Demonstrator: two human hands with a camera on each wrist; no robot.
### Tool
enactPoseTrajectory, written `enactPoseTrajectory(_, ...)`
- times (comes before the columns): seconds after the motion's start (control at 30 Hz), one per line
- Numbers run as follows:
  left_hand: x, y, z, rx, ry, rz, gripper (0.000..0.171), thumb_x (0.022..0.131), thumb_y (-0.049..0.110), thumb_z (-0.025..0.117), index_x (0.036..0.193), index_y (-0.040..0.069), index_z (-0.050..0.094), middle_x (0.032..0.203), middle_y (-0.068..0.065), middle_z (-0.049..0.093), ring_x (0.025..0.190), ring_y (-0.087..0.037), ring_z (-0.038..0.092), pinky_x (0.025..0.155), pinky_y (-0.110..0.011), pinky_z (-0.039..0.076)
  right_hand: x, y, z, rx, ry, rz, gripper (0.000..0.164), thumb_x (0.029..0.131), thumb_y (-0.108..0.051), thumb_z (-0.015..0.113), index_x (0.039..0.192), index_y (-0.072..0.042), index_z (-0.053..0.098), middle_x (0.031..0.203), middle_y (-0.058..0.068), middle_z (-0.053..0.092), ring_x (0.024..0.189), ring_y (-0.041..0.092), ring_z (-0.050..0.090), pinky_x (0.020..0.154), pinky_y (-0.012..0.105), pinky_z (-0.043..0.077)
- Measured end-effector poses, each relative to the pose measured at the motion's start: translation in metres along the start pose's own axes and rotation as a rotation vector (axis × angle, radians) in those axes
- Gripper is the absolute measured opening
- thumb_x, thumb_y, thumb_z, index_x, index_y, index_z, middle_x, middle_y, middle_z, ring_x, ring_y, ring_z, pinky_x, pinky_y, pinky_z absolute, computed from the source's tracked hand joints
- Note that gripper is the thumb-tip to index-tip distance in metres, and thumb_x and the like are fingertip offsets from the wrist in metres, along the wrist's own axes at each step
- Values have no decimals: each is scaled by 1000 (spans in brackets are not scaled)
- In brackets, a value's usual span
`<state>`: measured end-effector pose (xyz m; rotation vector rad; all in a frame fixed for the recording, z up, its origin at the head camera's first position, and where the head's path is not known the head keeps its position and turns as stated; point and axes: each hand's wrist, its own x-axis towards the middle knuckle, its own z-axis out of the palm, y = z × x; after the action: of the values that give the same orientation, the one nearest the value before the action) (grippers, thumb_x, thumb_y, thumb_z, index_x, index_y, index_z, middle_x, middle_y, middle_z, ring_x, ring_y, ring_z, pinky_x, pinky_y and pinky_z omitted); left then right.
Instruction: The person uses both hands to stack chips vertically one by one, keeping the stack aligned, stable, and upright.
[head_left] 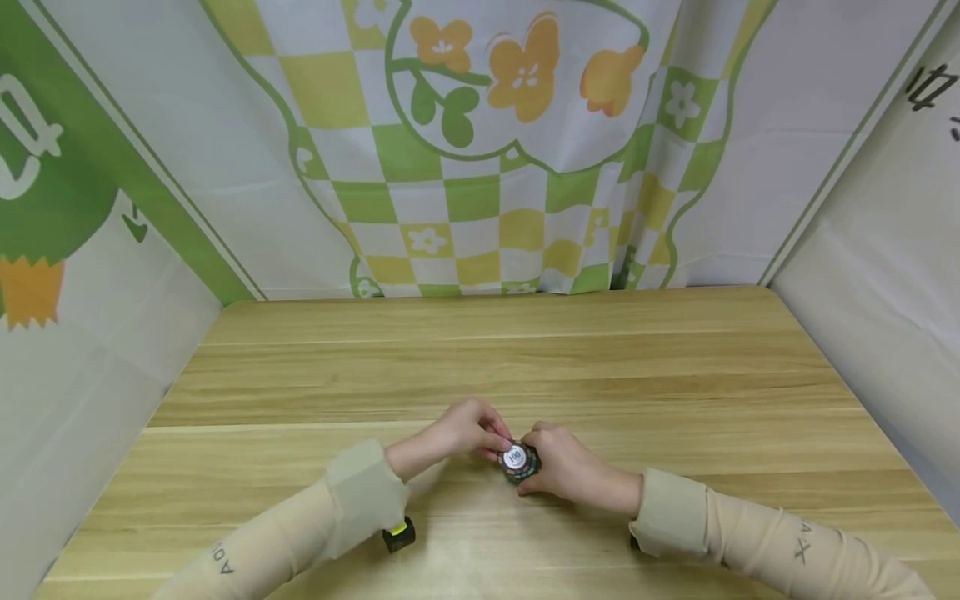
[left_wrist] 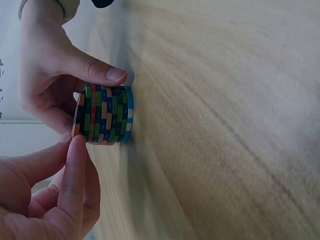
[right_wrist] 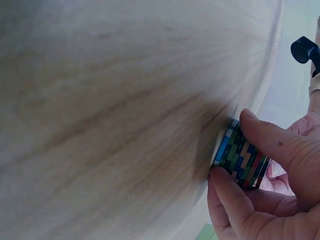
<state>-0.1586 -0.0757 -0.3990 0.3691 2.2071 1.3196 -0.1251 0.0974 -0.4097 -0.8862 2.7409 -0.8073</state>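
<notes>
A short stack of poker chips (left_wrist: 107,115) stands on the wooden table, its edges striped in green, blue, orange and red, with a blue and white chip at the bottom. My right hand (head_left: 566,467) grips the stack round its sides, thumb on one side and fingers on the other. On top lies a chip (head_left: 515,456) marked 100, slightly tilted against the one below. My left hand (head_left: 467,429) pinches the edge of this top chip between thumb and index finger. The left hand's other fingers are curled beneath, partly hidden in the head view.
The wooden table (head_left: 480,350) stretches to a patterned curtain (head_left: 465,200) at the back. Printed cloth walls (head_left: 112,367) stand on both sides. A small black device with a yellow patch (head_left: 399,535) sits at the left wrist.
</notes>
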Motion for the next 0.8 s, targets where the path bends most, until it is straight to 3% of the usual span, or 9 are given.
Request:
enactPoseTrajectory(0.23, 0, 0, 4, -8, 18, -2, 10, 77, -4, 67, 84, -11, 65, 73, -12, 66, 54, -6, 57, 58, -27, 53, 0, -1, 1, -24, 16, -5, 43, 57, -17, 85, 89, 4, 64, 80, 5, 58, 71, 14, 55, 64, 24, 48)
enactPoseTrajectory(0.8, -2, 2, 9, 72, 75, 10, 8, 75, -1, 70, 80, -6, 66, 68, -7, 65, 52, -5, 56, 56, -26, 53, 0, -1, -1, -14, 3, -2, 39, 58, -16, 84, 88, 2, 65, 79, 3, 57, 73, 13, 54, 65, 24, 47)
